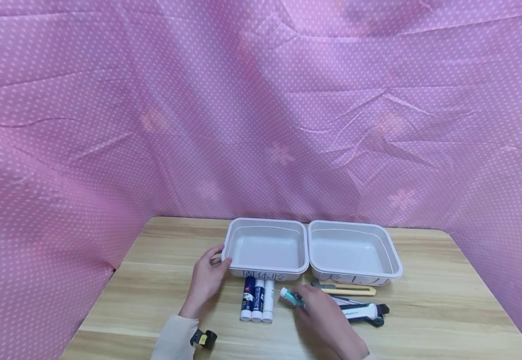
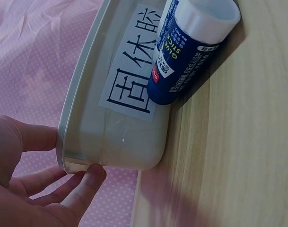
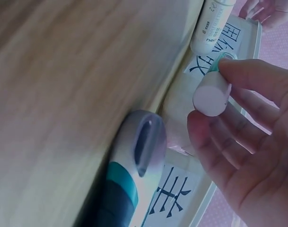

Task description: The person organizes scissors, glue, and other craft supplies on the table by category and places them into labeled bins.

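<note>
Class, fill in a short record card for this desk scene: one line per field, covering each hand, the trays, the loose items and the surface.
Left hand: left hand grips the corner of the left tray
Right hand: right hand holds a teal glue stick with a white cap
Trays: left tray and right tray side by side, both empty, each with a printed label in front
Loose items: three glue sticks lying together; utility knives in front of the right tray
Surface: wooden table
Backdrop: pink dotted cloth
</note>
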`<state>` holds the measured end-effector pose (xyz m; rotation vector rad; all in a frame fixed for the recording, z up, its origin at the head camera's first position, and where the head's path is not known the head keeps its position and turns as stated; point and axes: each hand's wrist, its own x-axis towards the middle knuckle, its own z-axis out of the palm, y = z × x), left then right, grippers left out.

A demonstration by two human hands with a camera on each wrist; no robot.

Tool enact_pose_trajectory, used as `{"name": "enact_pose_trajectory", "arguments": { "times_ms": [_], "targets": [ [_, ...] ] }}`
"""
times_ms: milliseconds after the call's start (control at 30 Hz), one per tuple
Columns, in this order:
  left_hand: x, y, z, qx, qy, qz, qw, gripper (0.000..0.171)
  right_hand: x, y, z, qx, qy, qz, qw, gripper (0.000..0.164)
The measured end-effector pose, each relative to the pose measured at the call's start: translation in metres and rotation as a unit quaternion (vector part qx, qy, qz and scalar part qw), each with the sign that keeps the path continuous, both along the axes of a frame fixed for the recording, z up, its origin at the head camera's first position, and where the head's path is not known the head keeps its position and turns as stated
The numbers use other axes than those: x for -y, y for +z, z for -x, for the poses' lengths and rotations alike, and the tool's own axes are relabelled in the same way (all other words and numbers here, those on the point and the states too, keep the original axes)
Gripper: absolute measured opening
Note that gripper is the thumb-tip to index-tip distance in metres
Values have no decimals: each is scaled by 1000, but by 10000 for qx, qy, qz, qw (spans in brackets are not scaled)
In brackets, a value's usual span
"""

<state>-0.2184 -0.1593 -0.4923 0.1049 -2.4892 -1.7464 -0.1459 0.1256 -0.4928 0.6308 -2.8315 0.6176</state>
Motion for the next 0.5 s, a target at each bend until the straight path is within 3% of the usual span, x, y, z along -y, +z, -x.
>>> {"name": "enact_pose_trajectory", "arguments": {
  "times_ms": [200,500],
  "targets": [
    [1,1,0,4,13,-33,10000,49,0,5,-4,-194,-61,118,9997,29],
    [2,-1,1,-21,-8,-10,10000,50,0,15,-4,-450,-80,183,9988,27]
  ]
}}
